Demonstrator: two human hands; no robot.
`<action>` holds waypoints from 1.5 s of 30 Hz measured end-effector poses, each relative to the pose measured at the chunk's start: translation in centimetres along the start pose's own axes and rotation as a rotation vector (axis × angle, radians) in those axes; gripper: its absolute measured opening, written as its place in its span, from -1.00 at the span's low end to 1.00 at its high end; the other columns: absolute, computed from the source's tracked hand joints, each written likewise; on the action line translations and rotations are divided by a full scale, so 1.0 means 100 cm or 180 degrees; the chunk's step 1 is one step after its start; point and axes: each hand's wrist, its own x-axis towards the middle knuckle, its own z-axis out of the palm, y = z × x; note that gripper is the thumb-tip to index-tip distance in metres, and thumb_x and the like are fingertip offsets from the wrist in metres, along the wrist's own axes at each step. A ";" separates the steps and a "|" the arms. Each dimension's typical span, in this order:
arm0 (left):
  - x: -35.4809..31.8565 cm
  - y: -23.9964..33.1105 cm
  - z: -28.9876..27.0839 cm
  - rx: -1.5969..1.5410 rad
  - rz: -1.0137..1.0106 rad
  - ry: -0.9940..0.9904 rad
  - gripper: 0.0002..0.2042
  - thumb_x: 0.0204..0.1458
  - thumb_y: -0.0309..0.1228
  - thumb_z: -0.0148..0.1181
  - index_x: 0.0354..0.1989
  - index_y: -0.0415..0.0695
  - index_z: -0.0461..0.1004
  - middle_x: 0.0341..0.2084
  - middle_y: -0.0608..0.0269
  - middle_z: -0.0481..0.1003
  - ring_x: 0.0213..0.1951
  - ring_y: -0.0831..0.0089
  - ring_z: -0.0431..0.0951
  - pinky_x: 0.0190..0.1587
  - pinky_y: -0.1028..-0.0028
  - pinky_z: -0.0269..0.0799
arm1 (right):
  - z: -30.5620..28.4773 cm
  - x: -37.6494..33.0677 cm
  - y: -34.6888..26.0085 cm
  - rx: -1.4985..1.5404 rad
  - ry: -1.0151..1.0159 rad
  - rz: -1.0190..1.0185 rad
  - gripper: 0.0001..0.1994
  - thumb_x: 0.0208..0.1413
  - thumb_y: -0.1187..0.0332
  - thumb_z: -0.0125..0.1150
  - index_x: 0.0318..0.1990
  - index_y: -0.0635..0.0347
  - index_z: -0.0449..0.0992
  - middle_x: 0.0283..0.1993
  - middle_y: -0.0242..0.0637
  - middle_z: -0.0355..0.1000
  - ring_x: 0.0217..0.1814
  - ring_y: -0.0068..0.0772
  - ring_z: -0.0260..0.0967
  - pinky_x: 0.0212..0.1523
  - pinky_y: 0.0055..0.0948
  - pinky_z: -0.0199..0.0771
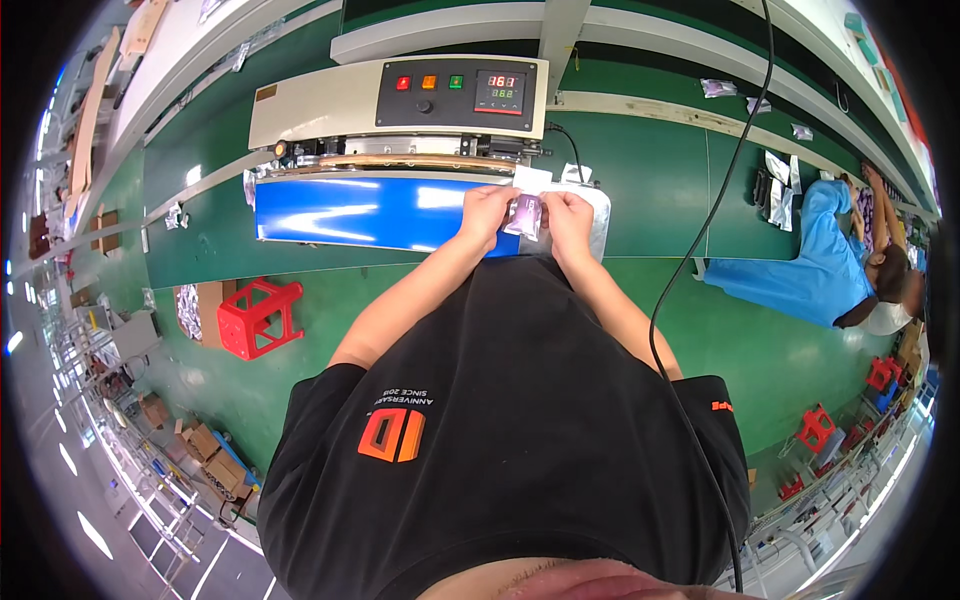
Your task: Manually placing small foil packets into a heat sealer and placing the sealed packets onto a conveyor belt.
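Between my two hands is a small purple and silver foil pouch [525, 216], with a whitish upper part. My left hand [484, 216] pinches its left edge, and my right hand [570, 222] closes on the right edge. Both hands are at the right end of the blue conveyor belt [340, 210] of a band sealing machine [315, 105]. The machine's dark control panel [440, 95] has red, orange and green buttons and a lit display. Under and beside my right hand lies a silvery sheet or tray [600, 212], partly hidden.
Silver packets [777, 190] lie on the green table [655, 185] at right, near a person in blue [815, 255]. A black cable [690, 255] hangs across the right side. A red stool [260, 318] and a carton [213, 315] stand on the floor at left.
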 end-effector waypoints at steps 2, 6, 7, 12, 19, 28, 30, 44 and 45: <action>0.003 0.001 -0.001 -0.0013 0.0003 0.0000 -0.90 -0.02 -0.49 0.23 -0.41 -0.29 0.55 -0.53 0.25 0.53 -0.53 0.51 0.50 -0.49 0.49 0.43 | 0.003 0.002 -0.002 0.0012 0.0006 0.0046 -0.91 -0.02 0.49 0.20 -0.47 0.35 0.50 -0.57 -0.36 0.42 -0.63 -0.63 0.28 -0.61 -0.60 0.27; 0.003 0.003 -0.007 -0.0108 0.0108 -0.0034 -0.89 -0.02 -0.47 0.23 -0.41 -0.28 0.55 -0.54 0.24 0.53 -0.53 0.51 0.51 -0.49 0.48 0.43 | 0.009 0.005 -0.002 0.0030 -0.0058 0.0119 -0.90 -0.02 0.48 0.21 -0.48 0.34 0.50 -0.56 -0.35 0.43 -0.63 -0.61 0.29 -0.60 -0.60 0.29; 0.003 0.004 -0.009 -0.0112 0.0102 -0.0019 -0.89 -0.02 -0.47 0.23 -0.41 -0.28 0.55 -0.54 0.24 0.53 -0.53 0.51 0.51 -0.49 0.48 0.43 | 0.011 0.005 -0.002 0.0007 -0.0107 0.0133 -0.90 -0.02 0.48 0.21 -0.47 0.34 0.50 -0.55 -0.34 0.43 -0.63 -0.61 0.30 -0.60 -0.60 0.30; 0.001 0.013 -0.019 -0.0273 0.0123 0.0257 -0.90 -0.05 -0.53 0.23 -0.53 -0.29 0.56 -0.61 0.24 0.52 -0.61 0.56 0.44 -0.57 0.55 0.31 | 0.027 0.010 0.002 -0.0026 -0.0275 0.0202 -0.89 -0.01 0.46 0.21 -0.45 0.34 0.50 -0.54 -0.33 0.44 -0.61 -0.59 0.33 -0.59 -0.58 0.34; 0.001 0.028 -0.059 -0.0447 0.0303 0.0489 -0.88 -0.03 -0.48 0.25 -0.49 -0.30 0.57 -0.63 0.28 0.50 -0.62 0.59 0.42 -0.60 0.56 0.27 | 0.056 0.010 0.010 -0.0090 -0.1006 0.0378 -0.83 0.12 0.37 0.21 -0.37 0.33 0.53 -0.48 -0.30 0.48 -0.54 -0.53 0.39 -0.47 -0.57 0.43; -0.038 0.029 -0.113 0.0351 0.1105 0.1099 -0.72 0.12 -0.43 0.19 -0.05 -0.32 0.49 -0.34 0.31 0.51 -0.34 0.64 0.43 -0.31 0.67 0.33 | -0.038 0.050 -0.047 -0.0086 -0.0647 -0.0303 -0.76 0.12 0.37 0.18 -0.56 0.26 0.51 -0.59 -0.31 0.46 -0.69 -0.62 0.31 -0.68 -0.63 0.27; -0.051 0.020 -0.118 0.0689 0.1048 0.1355 -0.70 0.15 -0.35 0.14 -0.01 -0.24 0.46 -0.22 0.27 0.50 -0.17 0.53 0.47 -0.17 0.49 0.44 | -0.078 0.107 -0.066 -0.0038 -0.0235 -0.0862 -0.81 0.11 0.39 0.15 -0.47 0.29 0.53 -0.56 -0.31 0.47 -0.65 -0.63 0.30 -0.66 -0.63 0.26; -0.149 -0.098 -0.104 0.1046 0.0813 0.1632 -0.75 0.09 -0.37 0.19 -0.12 -0.26 0.53 -0.43 0.31 0.57 -0.42 0.64 0.50 -0.31 0.57 0.45 | -0.210 0.459 -0.138 -0.3814 0.0914 -0.0906 -0.32 0.14 -0.10 -0.09 0.28 0.21 0.21 0.24 0.07 0.26 0.23 0.24 0.22 0.25 0.04 0.18; -0.152 -0.102 -0.101 0.0947 0.0846 0.1456 -0.74 0.10 -0.37 0.19 -0.11 -0.26 0.53 -0.42 0.31 0.57 -0.39 0.65 0.51 -0.29 0.57 0.46 | -0.209 0.464 -0.141 -0.3859 0.0751 -0.0795 -0.30 0.15 -0.13 -0.14 0.28 0.23 0.22 0.26 0.05 0.25 0.25 0.22 0.20 0.26 0.04 0.15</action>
